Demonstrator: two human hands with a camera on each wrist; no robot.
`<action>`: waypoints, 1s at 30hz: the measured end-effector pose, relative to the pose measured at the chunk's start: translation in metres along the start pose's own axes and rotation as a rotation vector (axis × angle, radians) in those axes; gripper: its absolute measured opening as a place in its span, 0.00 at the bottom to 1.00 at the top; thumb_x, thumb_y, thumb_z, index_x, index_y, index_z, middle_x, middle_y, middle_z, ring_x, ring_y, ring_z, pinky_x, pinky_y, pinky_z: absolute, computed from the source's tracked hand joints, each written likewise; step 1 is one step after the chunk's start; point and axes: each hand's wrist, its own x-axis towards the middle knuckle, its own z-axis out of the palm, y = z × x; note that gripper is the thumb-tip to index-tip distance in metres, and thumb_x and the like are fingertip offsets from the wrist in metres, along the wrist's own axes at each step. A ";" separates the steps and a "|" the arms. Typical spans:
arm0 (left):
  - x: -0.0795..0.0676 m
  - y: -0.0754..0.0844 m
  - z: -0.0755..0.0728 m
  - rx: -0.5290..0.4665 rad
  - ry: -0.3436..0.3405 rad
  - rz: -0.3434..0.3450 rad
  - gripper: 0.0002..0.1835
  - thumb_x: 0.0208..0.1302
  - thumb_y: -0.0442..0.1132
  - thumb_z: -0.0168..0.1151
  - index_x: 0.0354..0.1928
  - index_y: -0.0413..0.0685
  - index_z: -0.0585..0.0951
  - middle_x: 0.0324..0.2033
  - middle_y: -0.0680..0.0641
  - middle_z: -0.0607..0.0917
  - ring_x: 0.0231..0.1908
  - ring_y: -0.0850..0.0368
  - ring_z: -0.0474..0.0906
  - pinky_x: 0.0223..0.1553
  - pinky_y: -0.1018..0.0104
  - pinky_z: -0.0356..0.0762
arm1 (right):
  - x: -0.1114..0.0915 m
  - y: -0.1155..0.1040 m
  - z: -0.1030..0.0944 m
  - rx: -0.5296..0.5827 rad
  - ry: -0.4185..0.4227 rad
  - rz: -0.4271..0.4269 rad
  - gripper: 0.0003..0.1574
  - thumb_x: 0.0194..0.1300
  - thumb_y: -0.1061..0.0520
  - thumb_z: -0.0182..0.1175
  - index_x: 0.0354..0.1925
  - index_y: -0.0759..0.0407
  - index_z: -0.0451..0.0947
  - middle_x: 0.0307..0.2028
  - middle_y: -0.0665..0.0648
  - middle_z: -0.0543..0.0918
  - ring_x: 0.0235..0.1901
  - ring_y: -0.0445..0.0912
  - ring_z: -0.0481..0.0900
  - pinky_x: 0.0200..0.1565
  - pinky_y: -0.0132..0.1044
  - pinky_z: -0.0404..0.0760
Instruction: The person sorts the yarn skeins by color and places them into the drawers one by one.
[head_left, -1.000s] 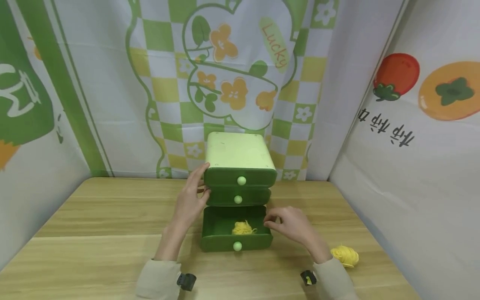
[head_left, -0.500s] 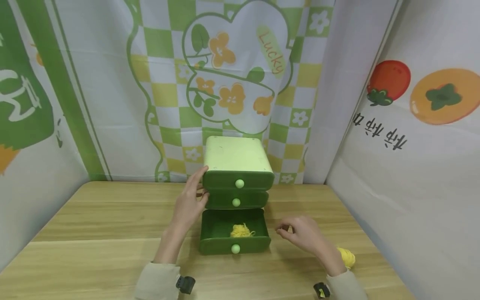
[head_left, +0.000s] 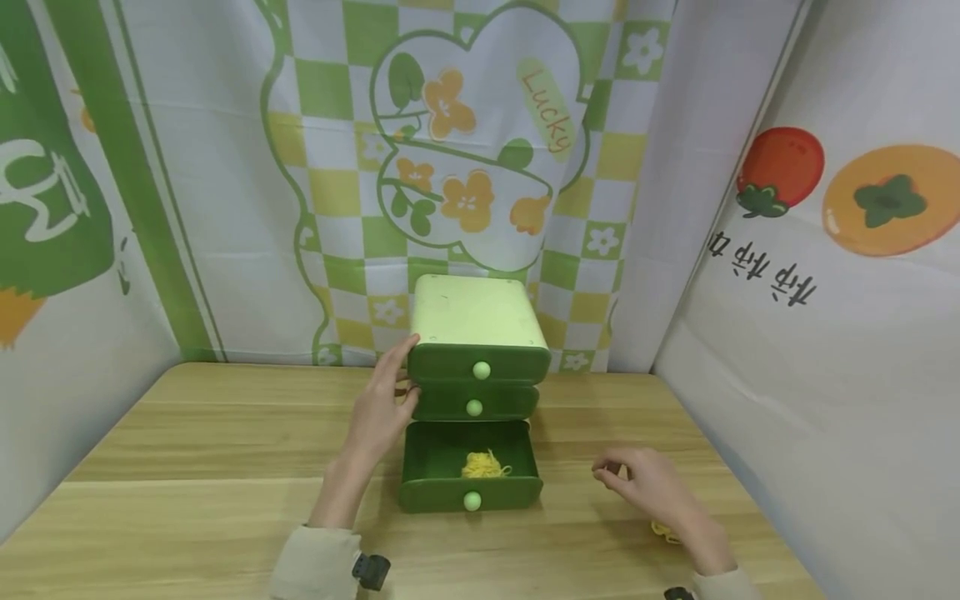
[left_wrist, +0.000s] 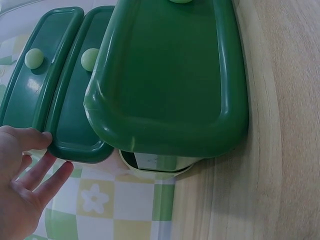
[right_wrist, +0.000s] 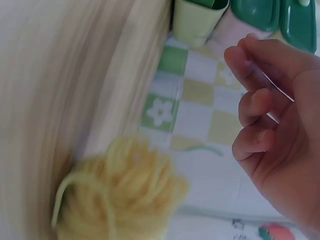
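Observation:
A small cabinet with a pale green top [head_left: 477,310] and dark green drawers stands on the table. Its bottom drawer [head_left: 472,495] is pulled out, with a yellow yarn bundle [head_left: 483,465] lying inside. My left hand [head_left: 381,410] touches the cabinet's left side, thumb and fingertips at the drawer edges. Right of the cabinet, my right hand [head_left: 654,483] hangs above the table, fingers loosely bent and holding nothing. A yellow yarn ball [right_wrist: 120,195] lies below that hand, mostly hidden by the forearm in the head view.
The wooden table [head_left: 225,467] has a patterned curtain [head_left: 330,183] behind it. A white printed sheet [head_left: 840,358] borders it on the right, and another hangs on the left. The middle drawer [head_left: 450,403] and top drawer [head_left: 450,364] show round knobs.
My right hand has moved right, from the open drawer's right edge toward the yarn ball. The left hand stays against the cabinet, and the yarn bundle in the drawer has not moved.

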 end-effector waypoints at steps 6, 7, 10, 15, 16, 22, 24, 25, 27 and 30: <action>0.000 0.001 0.000 0.011 -0.006 -0.005 0.49 0.60 0.22 0.63 0.77 0.66 0.56 0.73 0.46 0.63 0.51 0.42 0.82 0.44 0.59 0.89 | -0.018 0.023 -0.007 -0.028 0.037 0.090 0.06 0.67 0.51 0.64 0.39 0.49 0.86 0.31 0.44 0.86 0.20 0.31 0.67 0.22 0.27 0.70; 0.001 0.001 -0.001 0.012 -0.007 -0.005 0.49 0.60 0.22 0.63 0.77 0.66 0.56 0.73 0.45 0.63 0.51 0.42 0.82 0.43 0.60 0.89 | -0.021 0.026 -0.008 -0.039 0.042 0.113 0.06 0.67 0.51 0.64 0.39 0.48 0.86 0.31 0.43 0.86 0.20 0.31 0.67 0.22 0.27 0.70; 0.001 0.001 -0.001 0.017 -0.006 -0.003 0.49 0.60 0.23 0.63 0.77 0.66 0.56 0.73 0.45 0.63 0.51 0.42 0.82 0.41 0.60 0.89 | -0.029 0.033 -0.012 -0.051 0.038 0.178 0.06 0.67 0.50 0.64 0.40 0.47 0.87 0.33 0.41 0.86 0.21 0.32 0.67 0.22 0.27 0.69; 0.002 0.001 -0.001 0.022 -0.003 -0.001 0.48 0.60 0.23 0.63 0.77 0.65 0.56 0.73 0.45 0.64 0.51 0.42 0.82 0.40 0.60 0.89 | -0.042 0.043 -0.018 -0.047 0.021 0.235 0.08 0.68 0.49 0.64 0.41 0.49 0.86 0.36 0.42 0.86 0.21 0.33 0.68 0.24 0.28 0.70; 0.002 0.001 -0.001 0.020 -0.004 -0.001 0.48 0.60 0.22 0.63 0.77 0.65 0.56 0.73 0.45 0.64 0.51 0.42 0.82 0.41 0.60 0.89 | -0.044 0.046 -0.020 -0.050 0.017 0.242 0.09 0.68 0.48 0.63 0.41 0.49 0.86 0.36 0.42 0.85 0.22 0.33 0.68 0.25 0.28 0.71; 0.001 0.001 -0.001 0.017 -0.006 -0.012 0.48 0.61 0.23 0.63 0.77 0.66 0.56 0.73 0.45 0.64 0.51 0.42 0.82 0.41 0.59 0.89 | -0.059 0.060 -0.026 -0.073 0.019 0.206 0.11 0.65 0.46 0.66 0.42 0.49 0.85 0.37 0.43 0.84 0.26 0.30 0.69 0.28 0.28 0.72; 0.001 0.001 -0.001 0.013 -0.008 -0.015 0.48 0.61 0.23 0.63 0.77 0.66 0.56 0.73 0.45 0.63 0.51 0.42 0.82 0.41 0.59 0.89 | -0.064 0.065 -0.028 -0.070 0.028 0.181 0.11 0.64 0.46 0.67 0.41 0.49 0.85 0.37 0.43 0.84 0.29 0.30 0.72 0.29 0.28 0.74; 0.001 0.001 -0.001 0.011 -0.008 -0.019 0.48 0.61 0.23 0.63 0.77 0.66 0.56 0.73 0.46 0.63 0.51 0.42 0.82 0.41 0.59 0.89 | -0.066 0.066 -0.029 -0.068 0.031 0.178 0.12 0.64 0.45 0.67 0.41 0.49 0.85 0.37 0.42 0.84 0.32 0.30 0.73 0.31 0.29 0.75; 0.000 0.001 0.000 0.008 -0.008 -0.021 0.49 0.60 0.23 0.63 0.77 0.67 0.56 0.73 0.45 0.63 0.51 0.42 0.82 0.41 0.59 0.89 | -0.071 0.068 -0.030 -0.053 0.027 0.183 0.13 0.64 0.44 0.66 0.41 0.49 0.85 0.37 0.42 0.83 0.34 0.33 0.76 0.32 0.29 0.76; 0.000 0.001 0.000 0.004 -0.005 -0.020 0.49 0.60 0.22 0.63 0.77 0.67 0.56 0.73 0.45 0.64 0.51 0.42 0.82 0.42 0.59 0.89 | -0.078 0.069 -0.031 -0.039 -0.002 0.202 0.17 0.62 0.41 0.67 0.43 0.49 0.85 0.39 0.42 0.84 0.39 0.35 0.78 0.35 0.31 0.78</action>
